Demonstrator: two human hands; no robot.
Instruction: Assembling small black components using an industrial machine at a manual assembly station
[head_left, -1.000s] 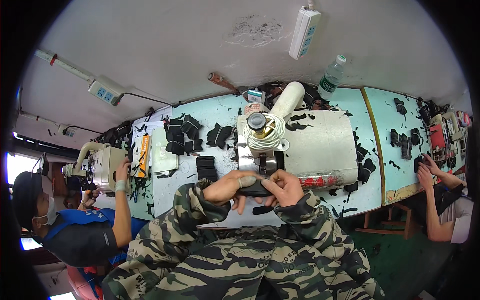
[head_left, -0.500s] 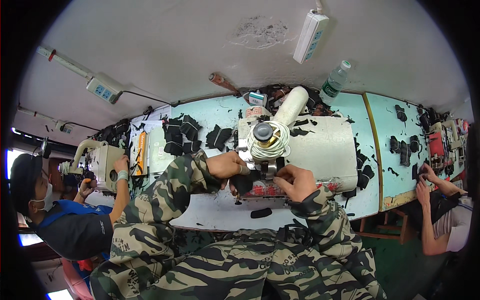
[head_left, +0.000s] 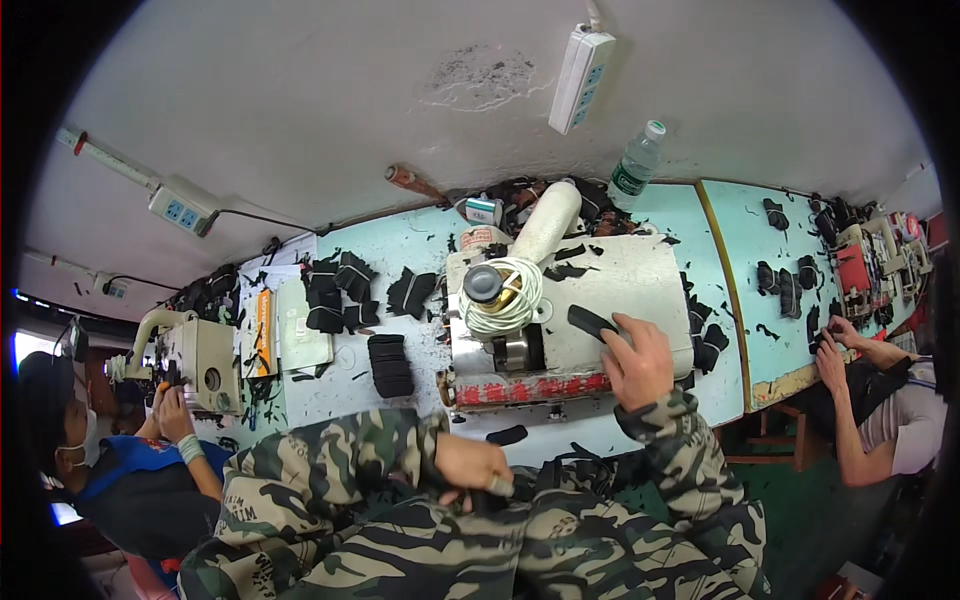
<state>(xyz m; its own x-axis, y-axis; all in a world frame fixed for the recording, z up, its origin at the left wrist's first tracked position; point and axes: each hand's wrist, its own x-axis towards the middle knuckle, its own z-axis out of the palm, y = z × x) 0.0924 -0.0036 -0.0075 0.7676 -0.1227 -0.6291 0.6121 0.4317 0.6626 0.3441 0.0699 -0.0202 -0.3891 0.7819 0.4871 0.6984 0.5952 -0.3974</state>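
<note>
My right hand (head_left: 640, 362) is over the flat top of a pale sewing machine (head_left: 640, 275), its fingertips closed on one end of a small black fabric piece (head_left: 590, 322). Down by my lap is my left hand (head_left: 474, 466), fingers curled. Something dark shows beneath it, too blurred to name. The machine's metal cylinder (head_left: 515, 352) and red-marked front edge (head_left: 530, 388) lie between my hands. A cone of pale thread (head_left: 500, 310) sits above the cylinder. Another black piece (head_left: 507, 435) lies on the table's near edge.
A neat stack of black pieces (head_left: 390, 366) stands left of the machine, with bundles (head_left: 338, 290) behind it. A water bottle (head_left: 637, 165) and a wooden-handled tool (head_left: 415, 184) are along the wall. One person (head_left: 140, 470) works at left, another (head_left: 880, 400) at right.
My left hand has dropped from the machine's front to my lap. My right hand has moved right, onto the machine top. The black stack at left now shows. The view has shifted slightly.
</note>
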